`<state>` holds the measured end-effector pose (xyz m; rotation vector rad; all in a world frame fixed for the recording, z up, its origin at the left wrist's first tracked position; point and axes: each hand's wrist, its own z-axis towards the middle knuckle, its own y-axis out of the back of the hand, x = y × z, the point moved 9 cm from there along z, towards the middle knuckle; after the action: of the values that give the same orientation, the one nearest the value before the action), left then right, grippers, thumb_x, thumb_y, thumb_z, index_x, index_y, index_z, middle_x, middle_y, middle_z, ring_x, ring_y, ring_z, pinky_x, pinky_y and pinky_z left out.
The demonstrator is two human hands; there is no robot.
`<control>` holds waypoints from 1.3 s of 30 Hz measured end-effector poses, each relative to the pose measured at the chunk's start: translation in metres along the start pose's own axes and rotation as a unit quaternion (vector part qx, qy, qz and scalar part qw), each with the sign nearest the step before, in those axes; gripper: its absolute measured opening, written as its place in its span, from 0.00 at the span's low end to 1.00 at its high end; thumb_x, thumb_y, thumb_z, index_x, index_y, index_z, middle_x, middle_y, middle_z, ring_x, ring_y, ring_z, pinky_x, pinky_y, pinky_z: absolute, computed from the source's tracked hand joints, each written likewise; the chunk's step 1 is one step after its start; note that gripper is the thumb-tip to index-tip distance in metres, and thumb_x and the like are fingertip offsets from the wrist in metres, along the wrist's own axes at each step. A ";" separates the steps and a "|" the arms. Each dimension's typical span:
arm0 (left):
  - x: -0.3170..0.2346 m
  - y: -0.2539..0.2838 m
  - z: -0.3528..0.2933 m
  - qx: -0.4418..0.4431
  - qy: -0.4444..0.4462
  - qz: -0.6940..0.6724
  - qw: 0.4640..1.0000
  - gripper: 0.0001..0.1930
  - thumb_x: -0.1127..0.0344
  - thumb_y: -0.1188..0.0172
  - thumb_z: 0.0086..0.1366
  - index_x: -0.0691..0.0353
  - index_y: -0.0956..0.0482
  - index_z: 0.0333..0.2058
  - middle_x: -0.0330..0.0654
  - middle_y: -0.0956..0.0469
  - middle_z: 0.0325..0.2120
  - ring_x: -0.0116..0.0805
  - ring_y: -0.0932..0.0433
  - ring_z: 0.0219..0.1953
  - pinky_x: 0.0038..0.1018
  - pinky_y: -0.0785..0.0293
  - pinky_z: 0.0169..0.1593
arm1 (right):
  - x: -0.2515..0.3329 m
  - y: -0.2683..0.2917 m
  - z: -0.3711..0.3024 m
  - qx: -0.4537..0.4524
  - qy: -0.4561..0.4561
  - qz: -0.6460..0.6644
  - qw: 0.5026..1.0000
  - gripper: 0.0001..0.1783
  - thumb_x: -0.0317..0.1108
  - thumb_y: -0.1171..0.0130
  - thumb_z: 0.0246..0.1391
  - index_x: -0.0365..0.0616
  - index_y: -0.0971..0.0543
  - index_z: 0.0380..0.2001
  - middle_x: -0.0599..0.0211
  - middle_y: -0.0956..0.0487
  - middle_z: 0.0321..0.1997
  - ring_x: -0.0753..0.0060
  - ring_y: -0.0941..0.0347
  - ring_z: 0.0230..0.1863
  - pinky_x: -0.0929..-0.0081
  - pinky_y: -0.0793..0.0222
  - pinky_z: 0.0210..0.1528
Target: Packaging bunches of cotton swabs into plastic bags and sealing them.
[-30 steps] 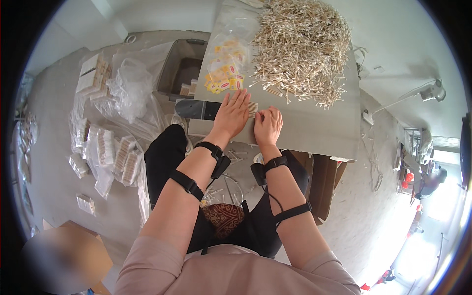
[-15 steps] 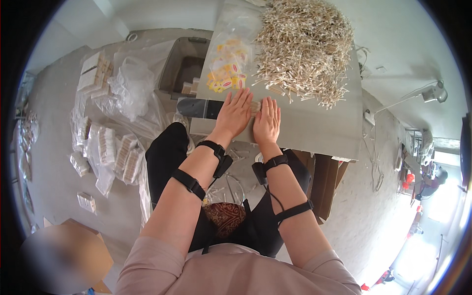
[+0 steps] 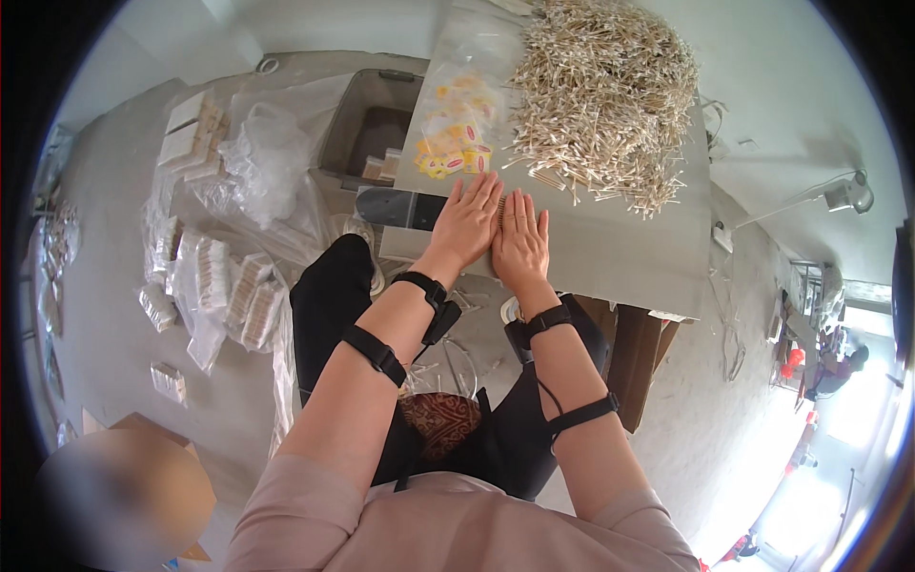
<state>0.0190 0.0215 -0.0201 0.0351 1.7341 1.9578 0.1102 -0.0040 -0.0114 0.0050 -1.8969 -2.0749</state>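
My left hand lies flat at the near side of the table, fingers stretched out and pointing away. Beside it my right hand is flat too, with its thumb side toward the left one. A thin strip of wooden-stick cotton swabs shows in the narrow gap between them; the palms hide the rest. To the left, a flat black strip with a clear plastic end runs under or against my left hand. Past my fingertips lie clear bags with yellow printed inserts. A large heap of loose cotton swabs covers the far right of the table.
The grey table reaches to my knees. Left of it stands a grey plastic bin holding a few packs. Bundled swab packs and clear plastic sheeting lie on the floor. A cardboard box sits under the table's right side.
My hands have come closer together, and the strip of swabs showing between them has narrowed. The whole view has shifted slightly.
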 end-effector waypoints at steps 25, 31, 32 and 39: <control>0.105 0.060 -0.053 -0.056 0.196 -0.096 0.974 0.10 0.73 0.39 0.62 0.67 0.28 0.40 0.54 0.22 0.34 0.58 0.20 0.39 0.48 0.22 0.43 | 0.060 -0.019 0.001 0.107 0.025 -0.037 0.993 0.38 0.49 0.57 0.71 0.39 0.45 0.76 0.58 0.48 0.82 0.58 0.58 0.82 0.49 0.66 0.81; 0.122 0.058 -0.052 -0.080 0.183 -0.134 0.971 0.06 0.71 0.38 0.60 0.65 0.26 0.29 0.50 0.21 0.27 0.54 0.20 0.33 0.45 0.24 0.36 | 0.071 -0.021 0.005 0.104 0.025 -0.039 0.994 0.39 0.51 0.56 0.70 0.39 0.45 0.75 0.57 0.48 0.82 0.57 0.57 0.82 0.49 0.66 0.81; 0.125 0.058 -0.053 -0.086 0.183 -0.173 0.964 0.05 0.71 0.38 0.59 0.64 0.25 0.29 0.49 0.20 0.27 0.54 0.20 0.33 0.44 0.24 0.36 | 0.071 -0.020 0.005 0.101 0.026 -0.039 0.994 0.39 0.50 0.55 0.70 0.39 0.45 0.75 0.57 0.48 0.81 0.57 0.57 0.82 0.50 0.66 0.81; 0.131 0.061 -0.051 -0.048 0.209 -0.237 0.948 0.05 0.70 0.36 0.58 0.65 0.21 0.31 0.49 0.18 0.28 0.51 0.18 0.32 0.40 0.23 0.37 | 0.083 -0.021 0.008 0.086 0.047 -0.015 0.995 0.39 0.50 0.54 0.69 0.38 0.44 0.75 0.57 0.46 0.81 0.57 0.55 0.82 0.49 0.65 0.81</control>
<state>-0.1338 0.0231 -0.0137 -0.8096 1.6835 1.7567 0.0245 -0.0156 -0.0133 0.1708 -2.0219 -1.8878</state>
